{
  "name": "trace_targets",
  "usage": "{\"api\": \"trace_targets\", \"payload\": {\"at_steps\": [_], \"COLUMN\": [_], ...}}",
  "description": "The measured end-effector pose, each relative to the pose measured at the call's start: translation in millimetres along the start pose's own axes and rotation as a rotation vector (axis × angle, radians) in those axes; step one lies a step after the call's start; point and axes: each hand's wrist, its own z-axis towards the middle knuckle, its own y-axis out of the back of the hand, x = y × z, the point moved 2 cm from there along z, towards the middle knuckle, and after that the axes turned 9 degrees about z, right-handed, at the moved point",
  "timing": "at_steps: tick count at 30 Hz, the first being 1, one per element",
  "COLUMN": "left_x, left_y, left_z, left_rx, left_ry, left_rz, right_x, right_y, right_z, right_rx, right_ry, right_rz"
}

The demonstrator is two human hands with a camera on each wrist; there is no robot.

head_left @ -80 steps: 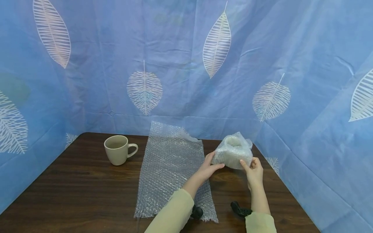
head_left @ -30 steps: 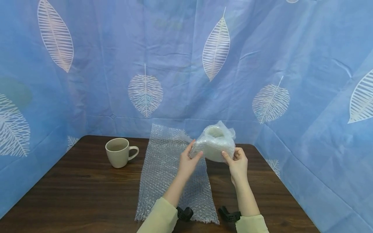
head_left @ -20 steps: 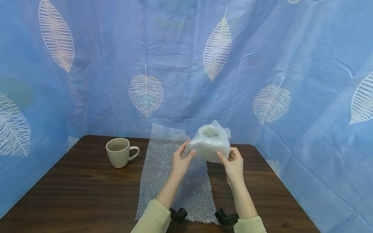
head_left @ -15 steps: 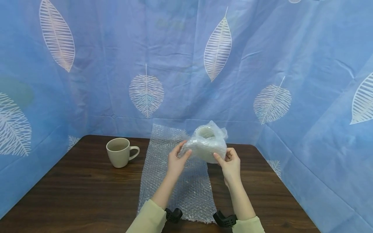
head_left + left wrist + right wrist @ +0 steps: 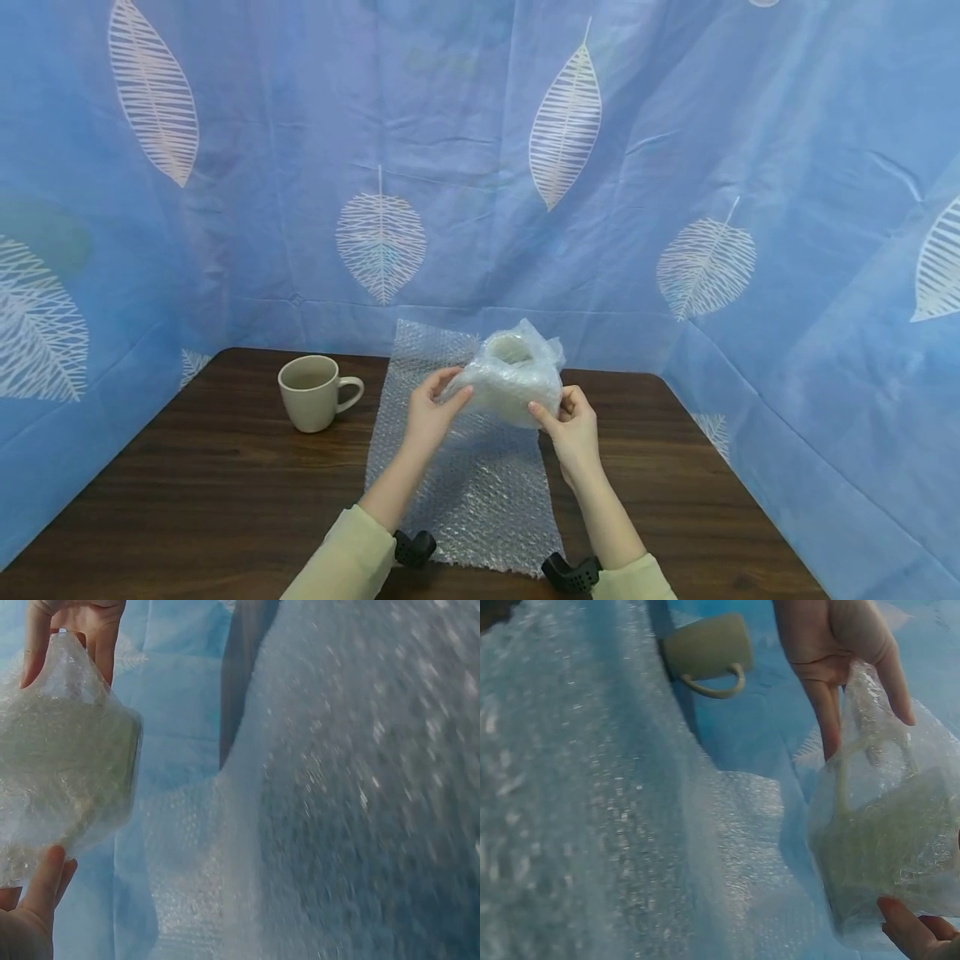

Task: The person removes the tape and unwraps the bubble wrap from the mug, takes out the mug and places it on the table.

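Observation:
Both hands hold a mug wrapped in bubble wrap (image 5: 513, 392) above the flat bubble wrap sheet (image 5: 487, 492). Its round rim shows through the wrap at the top, and a handle shows on the left side in the right wrist view. My left hand (image 5: 429, 417) pinches the loose wrap at that handle side, thumb in front. On the opposite side my right hand (image 5: 573, 433) grips the lower edge, also thumb in front. In the left wrist view the wrapped mug (image 5: 67, 765) sits between the right hand (image 5: 79, 630) and the left hand (image 5: 30, 922).
An unwrapped cream mug (image 5: 309, 396) stands upright left of the sheet, handle pointing right. Everything lies on a dark wooden table (image 5: 187, 500). Blue leaf-print curtains (image 5: 465, 208) enclose the back and sides. Black wrist cameras (image 5: 415, 550) sit on both wrists.
Both hands have lifted the wrapped mug off the table's right side and carried it left, over the bubble wrap sheet. The unwrapped mug and the sheet have stayed put.

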Motion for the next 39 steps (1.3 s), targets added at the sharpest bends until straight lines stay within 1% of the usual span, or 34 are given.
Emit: {"api": "trace_targets", "payload": {"at_steps": [3,10,14,18,23,27,34,39], "left_x": [3.4,7.5,10.8,14.5,19.6,23.4,24.6,29.6], "left_y": [5.3,17.0,23.0,28.1,33.2,35.9,38.2,38.4], "left_z": [-0.2,-1.4,-2.7,-4.1,-5.2,-5.7,-7.7,-7.8], "left_rx": [-0.002,0.024,0.038,0.043,0.042,0.045,0.028,0.025], "left_ry": [0.014,0.049,0.087,0.107,0.136,0.151,0.165,0.172], "left_rz": [0.005,0.068,0.050,0.055,0.124,0.143,0.117,0.128], "right_x": [-3.6,-12.9,-16.5,-18.0,-18.7,-20.3,-25.5,-33.2], "right_y": [-2.8,-7.3,-9.9,-12.7,-15.9,-17.5,-21.5,-22.7], "right_z": [-0.1,3.5,4.1,5.6,9.3,11.4,13.9,16.7], "right_rx": [0.025,0.083,0.140,0.194,0.260,0.306,0.323,0.333], "right_ry": [-0.012,-0.038,-0.060,-0.074,-0.095,-0.117,-0.123,-0.138], "right_rz": [-0.014,-0.038,-0.051,-0.074,-0.110,-0.140,-0.175,-0.193]}}
